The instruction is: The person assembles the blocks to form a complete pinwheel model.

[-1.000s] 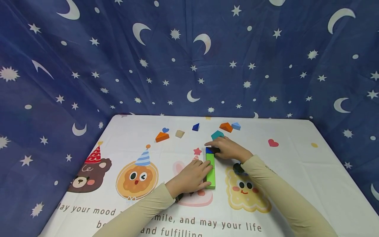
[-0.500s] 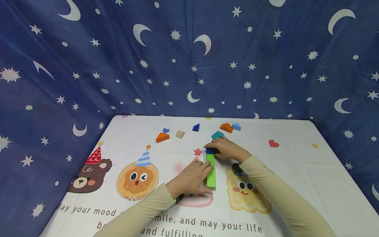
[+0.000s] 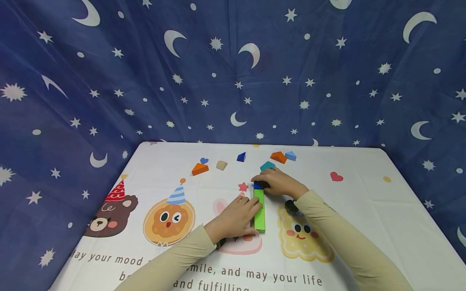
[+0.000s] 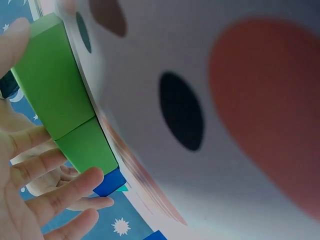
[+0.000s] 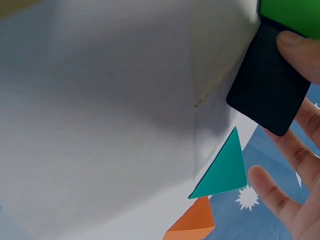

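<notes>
Two light green blocks [image 3: 259,218] lie end to end on the white tablecloth in the head view. At their far end sits a dark blue block [image 3: 257,186], which looks almost black in the right wrist view [image 5: 267,77]. My right hand [image 3: 282,183] pinches this dark block, with the thumb on its face and fingers behind. My left hand [image 3: 234,217] lies along the left side of the green blocks. Its fairly straight fingers touch the far green block, and the thumb is by the near end.
Beyond my right hand lies a teal triangular block [image 3: 267,165]. Farther back are an orange block [image 3: 278,157], a light blue block [image 3: 290,155] and a small dark blue block [image 3: 241,157]. A beige block [image 3: 221,165] and another orange block [image 3: 200,169] lie left.
My left thumb has drawn back slightly from the near green block toward the left. The right hand stays at the dark blue block, its index finger slightly lower.
</notes>
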Available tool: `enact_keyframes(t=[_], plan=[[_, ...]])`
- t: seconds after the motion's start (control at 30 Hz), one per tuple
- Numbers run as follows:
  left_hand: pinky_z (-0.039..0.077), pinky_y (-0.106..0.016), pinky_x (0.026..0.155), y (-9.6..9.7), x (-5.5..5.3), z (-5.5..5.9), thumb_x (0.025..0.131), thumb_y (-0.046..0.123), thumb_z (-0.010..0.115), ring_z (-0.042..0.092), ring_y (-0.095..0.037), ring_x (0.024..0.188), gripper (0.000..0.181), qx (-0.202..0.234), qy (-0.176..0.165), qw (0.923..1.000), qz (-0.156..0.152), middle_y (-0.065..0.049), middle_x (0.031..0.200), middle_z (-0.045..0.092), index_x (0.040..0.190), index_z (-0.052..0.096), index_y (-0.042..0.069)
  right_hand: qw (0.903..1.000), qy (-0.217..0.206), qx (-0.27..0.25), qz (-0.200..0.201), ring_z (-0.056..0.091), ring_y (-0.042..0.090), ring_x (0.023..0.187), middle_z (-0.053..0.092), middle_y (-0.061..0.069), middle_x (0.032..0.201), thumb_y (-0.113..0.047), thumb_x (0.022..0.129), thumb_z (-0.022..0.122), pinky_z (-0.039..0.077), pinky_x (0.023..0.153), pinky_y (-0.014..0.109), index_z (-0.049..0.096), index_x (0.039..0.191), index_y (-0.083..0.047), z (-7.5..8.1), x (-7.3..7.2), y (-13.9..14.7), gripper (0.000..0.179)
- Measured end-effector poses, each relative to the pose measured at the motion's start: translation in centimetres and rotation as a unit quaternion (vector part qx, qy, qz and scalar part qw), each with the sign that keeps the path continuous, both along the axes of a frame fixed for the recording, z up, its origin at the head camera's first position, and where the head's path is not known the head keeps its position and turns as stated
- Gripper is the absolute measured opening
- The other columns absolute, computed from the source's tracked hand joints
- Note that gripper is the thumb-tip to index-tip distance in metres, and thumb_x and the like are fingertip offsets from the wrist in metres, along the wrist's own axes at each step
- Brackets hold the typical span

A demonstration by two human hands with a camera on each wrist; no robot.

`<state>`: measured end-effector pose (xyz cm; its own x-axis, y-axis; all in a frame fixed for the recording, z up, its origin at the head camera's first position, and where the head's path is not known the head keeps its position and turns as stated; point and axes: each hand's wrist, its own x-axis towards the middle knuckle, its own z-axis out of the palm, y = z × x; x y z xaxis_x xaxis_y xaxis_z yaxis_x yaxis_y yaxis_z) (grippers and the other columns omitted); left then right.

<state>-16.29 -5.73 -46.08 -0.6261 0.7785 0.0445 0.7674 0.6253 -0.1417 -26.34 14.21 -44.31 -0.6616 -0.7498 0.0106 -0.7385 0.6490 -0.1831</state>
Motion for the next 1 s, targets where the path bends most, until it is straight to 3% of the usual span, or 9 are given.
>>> enact_keyframes(t=[0.33,0.57,1.0], plan=[[0.041,-0.035,0.100,0.07,-0.02,0.09,0.083,0.067,0.050,0.053,-0.019,0.110,0.074,-0.003,0.030,0.9995,0.010,-0.002,0.134,0.047,0.135,0.040,0.015,0.9999,0.009,0.006,-0.006,0.057,0.028,0.112,0.065,0.005,0.118,-0.009,0.079,0.073,0.041,0.096,0.053,0.061,0.124,-0.019,-0.82,-0.56,0.24,0.047],[0.040,-0.035,0.102,0.18,0.08,0.16,0.084,0.067,0.048,0.052,-0.019,0.114,0.074,-0.012,0.009,0.9997,0.020,-0.002,0.136,0.045,0.137,0.039,0.016,0.9999,0.012,0.002,0.001,0.057,0.028,0.112,0.065,0.005,0.119,-0.008,0.079,0.073,0.041,0.096,0.054,0.061,0.124,-0.019,-0.80,-0.68,0.26,0.048],[0.042,-0.036,0.101,0.11,-0.15,0.16,0.085,0.065,0.049,0.054,-0.019,0.109,0.074,-0.001,0.005,0.9999,0.011,-0.003,0.135,0.046,0.137,0.039,0.014,0.9998,0.020,0.006,-0.002,0.057,0.029,0.111,0.065,0.006,0.117,-0.005,0.080,0.071,0.042,0.095,0.053,0.060,0.125,-0.018,-0.78,-0.53,0.25,0.048]])
